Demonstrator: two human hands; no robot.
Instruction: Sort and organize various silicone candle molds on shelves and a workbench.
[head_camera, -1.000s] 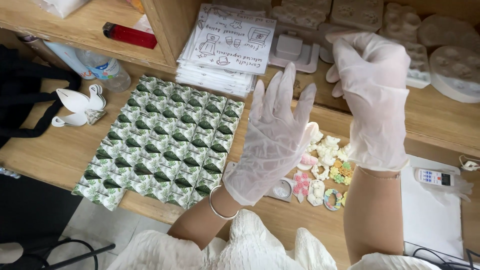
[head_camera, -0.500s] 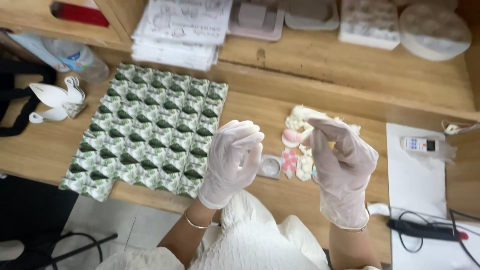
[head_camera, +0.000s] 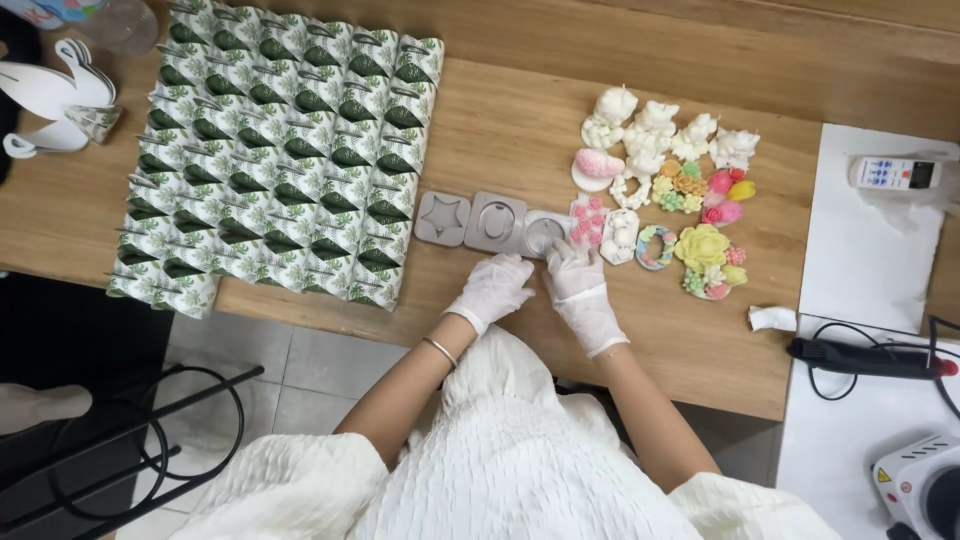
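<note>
Block of green-leaf-printed white paper packets (head_camera: 275, 160) covers the left of the wooden tabletop (head_camera: 510, 120), white swan-shaped cutouts (head_camera: 55, 95) beside it at far left. 3 grey silicone moulds (head_camera: 490, 222) lie in a row just right of the packets — beyond them a cluster of pastel flower-shaped castings (head_camera: 670, 190), then a white remote (head_camera: 893, 173). Both white-gloved hands rest near the table's front edge: left hand (head_camera: 492, 290) loosely curled just below the moulds, right hand (head_camera: 580, 285) with fingers stretched onto the round mould (head_camera: 543, 233) — neither holding anything.

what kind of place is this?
Likely a small craft workbench for moulded soaps or candles: grey moulds by the gloved left hand and right hand, finished coloured flower pieces, leaf-print gift boxes.
</note>
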